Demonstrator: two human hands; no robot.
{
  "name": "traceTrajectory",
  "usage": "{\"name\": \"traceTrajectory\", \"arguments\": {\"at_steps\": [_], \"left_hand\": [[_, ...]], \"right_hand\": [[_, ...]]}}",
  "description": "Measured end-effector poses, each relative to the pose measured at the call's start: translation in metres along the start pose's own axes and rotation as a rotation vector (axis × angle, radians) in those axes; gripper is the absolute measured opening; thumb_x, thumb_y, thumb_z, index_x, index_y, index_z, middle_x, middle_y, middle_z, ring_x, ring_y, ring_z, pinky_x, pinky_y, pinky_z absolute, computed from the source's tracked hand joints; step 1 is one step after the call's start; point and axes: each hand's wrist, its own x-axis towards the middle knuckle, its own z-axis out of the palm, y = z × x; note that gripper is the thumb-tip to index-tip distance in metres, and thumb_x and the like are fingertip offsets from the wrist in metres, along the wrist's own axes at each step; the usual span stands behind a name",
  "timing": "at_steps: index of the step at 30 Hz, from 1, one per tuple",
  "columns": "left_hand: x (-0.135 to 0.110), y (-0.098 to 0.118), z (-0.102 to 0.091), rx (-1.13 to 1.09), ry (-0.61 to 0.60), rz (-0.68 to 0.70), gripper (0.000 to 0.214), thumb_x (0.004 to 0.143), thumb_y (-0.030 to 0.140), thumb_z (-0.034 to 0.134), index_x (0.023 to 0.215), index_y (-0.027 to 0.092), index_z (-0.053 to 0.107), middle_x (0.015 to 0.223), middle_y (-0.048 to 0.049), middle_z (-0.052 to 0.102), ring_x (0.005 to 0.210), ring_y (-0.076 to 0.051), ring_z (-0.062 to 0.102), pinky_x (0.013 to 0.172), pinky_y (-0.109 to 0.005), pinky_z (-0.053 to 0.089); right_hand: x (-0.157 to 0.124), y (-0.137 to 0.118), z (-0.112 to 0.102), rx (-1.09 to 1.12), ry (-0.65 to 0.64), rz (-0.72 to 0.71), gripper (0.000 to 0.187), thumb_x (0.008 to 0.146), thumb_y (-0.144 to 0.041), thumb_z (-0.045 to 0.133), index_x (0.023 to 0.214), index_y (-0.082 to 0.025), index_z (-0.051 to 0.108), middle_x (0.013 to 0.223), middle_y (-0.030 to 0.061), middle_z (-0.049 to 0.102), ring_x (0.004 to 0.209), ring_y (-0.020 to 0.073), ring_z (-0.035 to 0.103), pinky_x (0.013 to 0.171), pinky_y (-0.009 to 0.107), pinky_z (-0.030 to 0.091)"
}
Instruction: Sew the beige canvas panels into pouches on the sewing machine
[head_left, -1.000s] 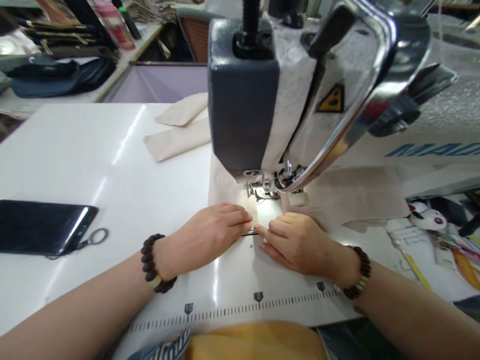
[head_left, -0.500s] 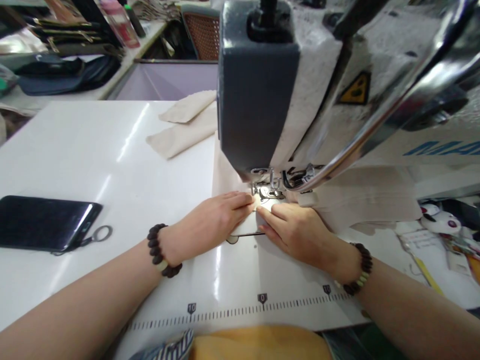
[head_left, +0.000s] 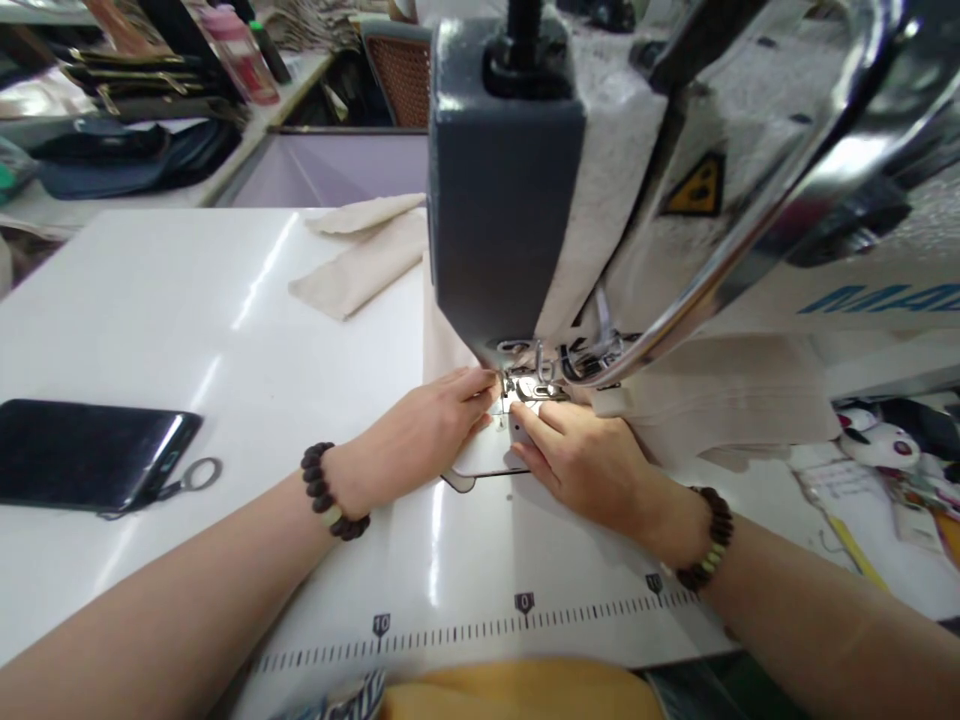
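Note:
A sewing machine head (head_left: pixel 502 190) stands over a beige fabric piece (head_left: pixel 444 335), part of which it hides. My left hand (head_left: pixel 420 440) is left of the presser foot (head_left: pixel 531 386), its fingers closed at the fabric's near edge; the exact pinch is hidden. On the right, my right hand (head_left: pixel 585 455) rests by the metal needle plate (head_left: pixel 487 455), index finger and thumb extended and apart. Its index fingertip is close to the presser foot. More beige fabric (head_left: pixel 720 400) lies beyond the right hand, under the machine arm.
Loose beige strips (head_left: pixel 360 270) lie at the back left of the white table (head_left: pixel 187 330). A black phone (head_left: pixel 90 455) with a ring strap is at left. At right are a panda-like trinket (head_left: pixel 885 440) and a yellow pencil-like stick (head_left: pixel 855 550). A ruler scale (head_left: pixel 465 630) runs along the front.
My left fingers have shifted slightly up and left, apart from the right fingertips. The small beige edge between the hands no longer shows, exposing the plate. The view has shifted slightly.

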Motion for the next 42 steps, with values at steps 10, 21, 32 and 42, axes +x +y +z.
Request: {"name": "traceTrajectory", "arguments": {"at_steps": [10, 21, 32, 42], "left_hand": [[0.0, -0.002, -0.001, 0.002, 0.031, 0.004, 0.022, 0.093, 0.017, 0.038, 0.102, 0.012, 0.057, 0.104, -0.0097, 0.061, 0.101, -0.019, 0.059, 0.088, -0.032, 0.051], [-0.006, 0.012, -0.014, -0.052, -0.049, -0.03, 0.026, 0.094, 0.025, 0.039, 0.097, 0.01, 0.06, 0.102, -0.0108, 0.061, 0.091, -0.021, 0.058, 0.08, -0.035, 0.053], [-0.011, 0.038, -0.017, -0.009, -0.114, 0.037, 0.023, 0.09, 0.025, 0.048, 0.099, 0.008, 0.059, 0.098, -0.0131, 0.059, 0.097, -0.025, 0.053, 0.083, -0.041, 0.051], [-0.014, 0.047, -0.021, -0.116, -0.167, 0.11, 0.021, 0.092, 0.015, 0.041, 0.093, 0.01, 0.061, 0.09, -0.0093, 0.061, 0.089, -0.02, 0.056, 0.081, -0.034, 0.051]], "right_hand": [[-0.001, 0.003, -0.002, 0.228, 0.086, 0.013, 0.029, 0.092, -0.026, 0.04, 0.108, -0.011, 0.059, 0.082, 0.0079, 0.065, 0.07, 0.0171, 0.059, 0.057, 0.027, 0.038], [-0.008, 0.014, -0.014, 0.942, 0.409, 0.309, 0.01, 0.091, -0.024, 0.04, 0.1, -0.021, 0.038, 0.066, -0.0045, 0.052, 0.052, 0.0104, 0.051, 0.052, 0.024, 0.04], [-0.014, 0.013, -0.008, 0.317, 0.006, -0.186, 0.027, 0.093, -0.022, 0.035, 0.095, -0.015, 0.061, 0.069, 0.0022, 0.058, 0.06, 0.013, 0.05, 0.054, 0.026, 0.032], [-0.019, 0.016, -0.011, 0.282, -0.081, -0.306, 0.029, 0.095, -0.03, 0.037, 0.091, -0.016, 0.062, 0.067, 0.0008, 0.058, 0.056, 0.0121, 0.048, 0.05, 0.028, 0.028]]}}
